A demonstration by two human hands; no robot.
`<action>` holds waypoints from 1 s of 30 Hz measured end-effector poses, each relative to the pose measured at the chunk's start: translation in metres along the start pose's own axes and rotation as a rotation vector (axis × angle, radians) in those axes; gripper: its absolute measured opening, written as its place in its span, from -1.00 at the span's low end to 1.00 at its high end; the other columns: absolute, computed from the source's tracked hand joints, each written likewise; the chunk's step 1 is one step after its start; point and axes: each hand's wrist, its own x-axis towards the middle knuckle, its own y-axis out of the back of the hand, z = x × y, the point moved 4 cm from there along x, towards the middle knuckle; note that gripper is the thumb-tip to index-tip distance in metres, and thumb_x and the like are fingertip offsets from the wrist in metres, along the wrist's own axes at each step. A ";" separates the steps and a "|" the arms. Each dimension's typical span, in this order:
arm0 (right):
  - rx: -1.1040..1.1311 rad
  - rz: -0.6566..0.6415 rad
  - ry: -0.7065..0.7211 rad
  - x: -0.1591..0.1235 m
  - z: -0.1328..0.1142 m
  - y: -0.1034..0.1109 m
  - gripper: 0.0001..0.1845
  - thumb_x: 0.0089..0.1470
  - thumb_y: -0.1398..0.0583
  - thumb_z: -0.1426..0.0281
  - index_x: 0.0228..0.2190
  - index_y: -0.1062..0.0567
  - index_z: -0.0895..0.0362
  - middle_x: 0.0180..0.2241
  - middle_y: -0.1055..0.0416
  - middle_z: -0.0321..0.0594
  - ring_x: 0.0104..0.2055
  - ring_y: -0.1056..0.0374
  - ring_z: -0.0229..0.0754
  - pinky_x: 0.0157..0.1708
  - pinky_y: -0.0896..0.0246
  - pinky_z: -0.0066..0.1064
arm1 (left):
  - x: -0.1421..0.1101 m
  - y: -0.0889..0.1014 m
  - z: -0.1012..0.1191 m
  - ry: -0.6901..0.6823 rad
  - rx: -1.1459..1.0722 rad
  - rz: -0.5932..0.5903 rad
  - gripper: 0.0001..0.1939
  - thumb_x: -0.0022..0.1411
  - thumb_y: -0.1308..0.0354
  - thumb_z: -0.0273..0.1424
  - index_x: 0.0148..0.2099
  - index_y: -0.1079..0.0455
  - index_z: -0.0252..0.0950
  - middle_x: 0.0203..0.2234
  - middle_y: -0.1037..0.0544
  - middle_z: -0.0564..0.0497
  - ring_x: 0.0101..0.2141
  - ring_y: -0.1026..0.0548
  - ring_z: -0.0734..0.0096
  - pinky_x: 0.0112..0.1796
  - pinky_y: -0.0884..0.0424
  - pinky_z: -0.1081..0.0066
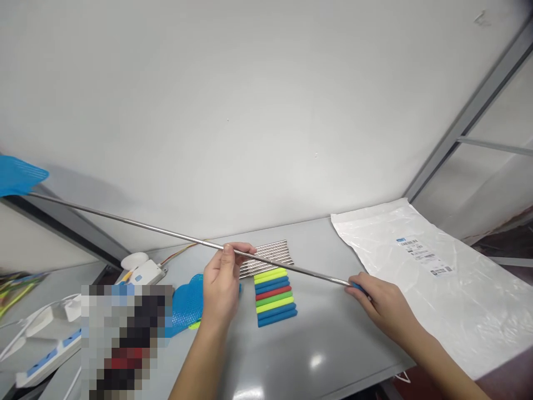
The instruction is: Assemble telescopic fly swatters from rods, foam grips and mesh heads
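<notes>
An extended fly swatter crosses in front of me, its thin metal rod [154, 226] slanting down from left to right. Its blue mesh head [20, 175] is cut off by the left image edge. My left hand [222, 278] pinches the rod near its middle. At the lower end, my right hand [372, 297] is closed around the blue handle [358, 288], mostly hidden by the fingers. Below the rod lie a row of coloured handles [275, 300] in yellow, blue, red and green, with silver rods [275, 250] behind them. Blue swatter heads [185, 305] are stacked beside my left wrist.
A white plastic mailing bag [453, 300] with a label covers the table's right side. Power strips [54, 350] and cables lie at left, near a pixelated patch. The grey table [328, 333] meets a white wall [266, 111]; metal frame posts stand at both sides.
</notes>
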 end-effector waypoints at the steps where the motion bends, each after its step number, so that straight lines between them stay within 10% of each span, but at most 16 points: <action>1: 0.000 0.001 0.003 0.000 0.000 0.000 -0.78 0.28 -0.01 0.24 -0.33 -0.35 0.06 -0.50 -0.32 -0.35 -0.52 -0.23 -0.29 -0.48 -0.07 -0.45 | 0.001 0.000 0.001 -0.006 -0.003 0.001 -0.67 0.33 -0.02 -0.21 -0.31 -0.48 -0.32 -0.39 -0.51 -0.05 -0.25 -0.46 0.34 -0.16 -0.39 0.34; 13: 0.009 -0.038 0.007 -0.006 -0.014 -0.013 -0.77 0.29 0.03 0.27 -0.34 -0.35 0.06 -0.49 -0.37 -0.32 -0.50 -0.29 -0.27 -0.51 -0.08 -0.44 | -0.007 -0.004 -0.003 0.039 -0.033 0.059 -0.70 0.26 -0.11 -0.17 -0.33 -0.45 -0.31 -0.41 -0.49 -0.02 -0.28 -0.45 0.38 -0.17 -0.39 0.36; 30: 0.205 -0.116 -0.003 0.007 -0.045 -0.046 -0.72 0.30 0.06 0.28 -0.44 -0.27 0.06 -0.54 -0.32 -0.34 -0.53 -0.25 -0.26 -0.50 -0.09 -0.44 | -0.049 -0.047 -0.038 0.233 0.198 -0.282 -0.71 0.29 -0.06 -0.21 -0.25 -0.52 -0.26 -0.17 -0.59 -0.13 -0.11 -0.50 0.19 -0.03 -0.35 0.22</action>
